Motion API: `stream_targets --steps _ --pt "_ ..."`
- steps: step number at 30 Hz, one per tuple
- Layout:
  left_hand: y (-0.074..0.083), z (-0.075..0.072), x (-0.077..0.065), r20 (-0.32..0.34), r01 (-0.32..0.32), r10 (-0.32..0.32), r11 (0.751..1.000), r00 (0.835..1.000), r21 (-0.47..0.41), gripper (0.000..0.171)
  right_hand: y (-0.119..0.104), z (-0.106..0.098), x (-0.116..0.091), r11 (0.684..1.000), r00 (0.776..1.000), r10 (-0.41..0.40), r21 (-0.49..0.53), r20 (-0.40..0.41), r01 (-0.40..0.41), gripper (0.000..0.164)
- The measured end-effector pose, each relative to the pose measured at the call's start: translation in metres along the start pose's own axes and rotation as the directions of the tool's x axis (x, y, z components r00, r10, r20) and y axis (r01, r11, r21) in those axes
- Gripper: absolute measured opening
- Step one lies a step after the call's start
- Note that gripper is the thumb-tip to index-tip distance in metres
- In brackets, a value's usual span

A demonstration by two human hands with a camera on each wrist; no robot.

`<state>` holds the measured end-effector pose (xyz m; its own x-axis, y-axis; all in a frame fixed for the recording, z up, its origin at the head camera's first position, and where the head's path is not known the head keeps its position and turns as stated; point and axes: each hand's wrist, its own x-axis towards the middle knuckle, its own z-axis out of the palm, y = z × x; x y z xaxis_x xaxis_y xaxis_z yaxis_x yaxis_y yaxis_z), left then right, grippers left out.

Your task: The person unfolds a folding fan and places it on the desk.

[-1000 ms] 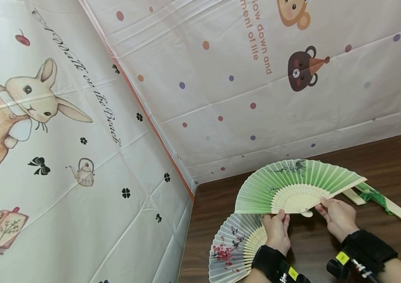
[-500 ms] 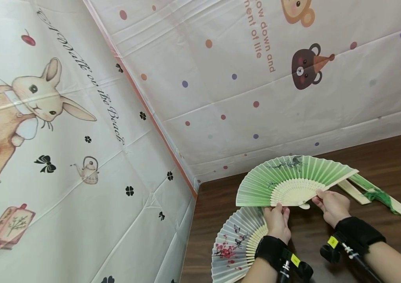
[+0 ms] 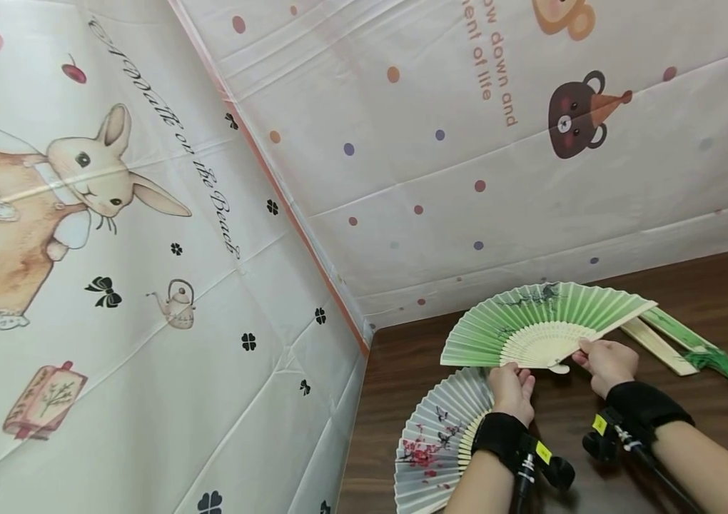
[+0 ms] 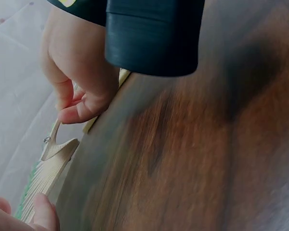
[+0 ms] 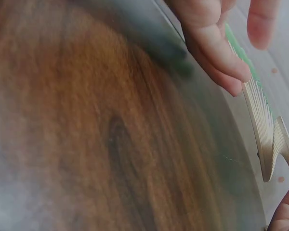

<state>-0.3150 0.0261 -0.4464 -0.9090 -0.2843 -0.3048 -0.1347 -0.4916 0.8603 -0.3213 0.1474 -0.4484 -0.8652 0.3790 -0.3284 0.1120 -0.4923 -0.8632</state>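
1. I see two spread fans: a pleated green half-round fan with cream slatted ribs, and a pleated grey-white fan printed with red blossoms.
2. Two flat pale strips and one stringy green tassel lie to their right on the dark wood-grain bench.
3. I have the left hand pinching the green fan's lower left edge, the right hand pinching its right outer stick.
4. The hands stand apart, the green fan spanning them and overlapping the grey-white one's top in the head view.
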Motion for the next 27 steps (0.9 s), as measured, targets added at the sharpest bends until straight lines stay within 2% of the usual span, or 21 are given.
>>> stream_targets --steps 3,10,15,20,24,27 --pt "0.001 0.002 0.002 -0.003 0.01 -0.01 1.0 1.0 0.005 0.027 0.0 0.0 0.003 1.0 1.0 0.012 0.008 -0.001 -0.012 0.032" --pt "0.004 0.003 0.003 -0.015 0.011 -0.011 1.0 1.0 0.015 0.028 -0.002 0.004 0.006 0.997 0.997 0.078 0.031 -0.027 -0.077 0.004" --pt "0.001 0.004 0.004 -0.027 0.009 -0.008 1.0 1.0 0.023 0.019 -0.001 0.0 0.01 0.995 0.995 0.097 0.016 -0.025 -0.096 0.009" --pt "-0.001 0.006 0.002 -0.031 0.003 -0.003 1.0 1.0 0.016 0.019 -0.002 -0.006 0.009 0.995 0.995 0.092 -0.027 0.023 -0.091 0.008" --pt "0.002 0.005 -0.002 -0.024 0.022 -0.022 1.0 0.999 0.01 0.026 -0.002 -0.01 0.007 0.989 0.995 0.087 -0.12 0.049 -0.081 0.008" --pt "0.005 0.005 -0.007 -0.007 0.042 -0.042 0.999 0.999 0.01 0.039 -0.002 -0.015 0.006 0.98 0.995 0.073 -0.19 0.073 -0.058 0.021"
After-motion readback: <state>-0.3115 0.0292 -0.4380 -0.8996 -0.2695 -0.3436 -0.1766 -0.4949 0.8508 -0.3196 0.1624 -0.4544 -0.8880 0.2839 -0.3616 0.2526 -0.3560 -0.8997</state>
